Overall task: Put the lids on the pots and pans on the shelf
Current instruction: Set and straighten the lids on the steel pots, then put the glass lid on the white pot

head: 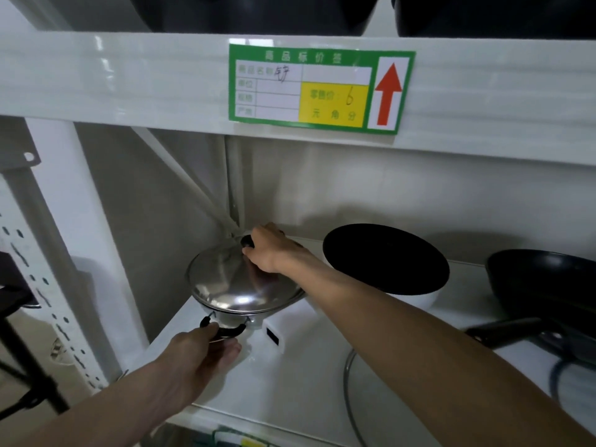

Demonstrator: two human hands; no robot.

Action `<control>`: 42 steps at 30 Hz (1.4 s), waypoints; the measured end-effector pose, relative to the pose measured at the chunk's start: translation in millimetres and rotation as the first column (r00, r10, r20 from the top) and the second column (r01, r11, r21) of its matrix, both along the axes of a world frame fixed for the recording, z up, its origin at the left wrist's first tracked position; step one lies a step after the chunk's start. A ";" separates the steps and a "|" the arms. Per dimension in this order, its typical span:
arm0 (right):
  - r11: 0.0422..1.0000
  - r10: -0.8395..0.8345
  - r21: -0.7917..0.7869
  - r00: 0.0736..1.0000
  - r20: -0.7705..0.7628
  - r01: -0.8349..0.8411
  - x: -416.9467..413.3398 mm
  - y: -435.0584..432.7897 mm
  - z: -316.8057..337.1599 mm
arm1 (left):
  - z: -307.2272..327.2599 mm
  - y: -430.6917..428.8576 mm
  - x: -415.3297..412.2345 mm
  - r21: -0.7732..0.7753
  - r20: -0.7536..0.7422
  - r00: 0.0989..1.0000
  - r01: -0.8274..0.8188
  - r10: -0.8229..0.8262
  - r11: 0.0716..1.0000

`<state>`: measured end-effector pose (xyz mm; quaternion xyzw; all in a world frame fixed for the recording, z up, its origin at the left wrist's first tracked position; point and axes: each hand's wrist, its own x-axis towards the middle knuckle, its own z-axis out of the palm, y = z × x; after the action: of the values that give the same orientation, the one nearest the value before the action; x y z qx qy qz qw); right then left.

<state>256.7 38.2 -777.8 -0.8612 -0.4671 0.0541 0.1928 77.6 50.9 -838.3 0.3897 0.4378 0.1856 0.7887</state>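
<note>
A steel pot (225, 319) stands at the left end of the white shelf (300, 375). A shiny steel lid (232, 282) rests on it, tilted up at the back. My right hand (274, 250) grips the lid's black knob (247, 241). My left hand (200, 353) holds the pot's black front handle (225, 332). A white pan with a black inside (387, 262) sits to the right, uncovered. A black frying pan (541, 285) sits at the far right. A glass lid (351, 391) lies flat on the shelf, partly hidden under my right forearm.
An upper shelf beam with a green price label (319, 88) hangs low above the pots, with dark pans on top. A perforated white upright (48, 285) stands at the left. A diagonal brace (193, 191) runs behind the steel pot.
</note>
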 end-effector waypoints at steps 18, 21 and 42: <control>0.993 0.010 0.118 0.997 0.070 -0.018 -14.3 -47.1 29.0 | 10.3 -10.8 -12.7 0.128 -0.138 0.983 0.140 -0.123 0.982; 0.972 -0.031 0.236 0.986 0.161 -0.008 -22.8 -100.7 39.5 | 24.3 -14.3 -17.0 0.443 -0.086 0.991 0.131 -0.103 0.887; 0.865 -0.031 -0.415 0.857 0.515 0.281 -42.5 -256.1 -48.6 | 37.2 -81.1 100.7 0.566 -0.768 0.631 0.749 0.111 -0.345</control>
<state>214.3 -217.9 -826.4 -0.9026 -0.3987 -0.0699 -0.1462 178.3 -30.1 -801.1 0.9821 0.1765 0.0580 0.0322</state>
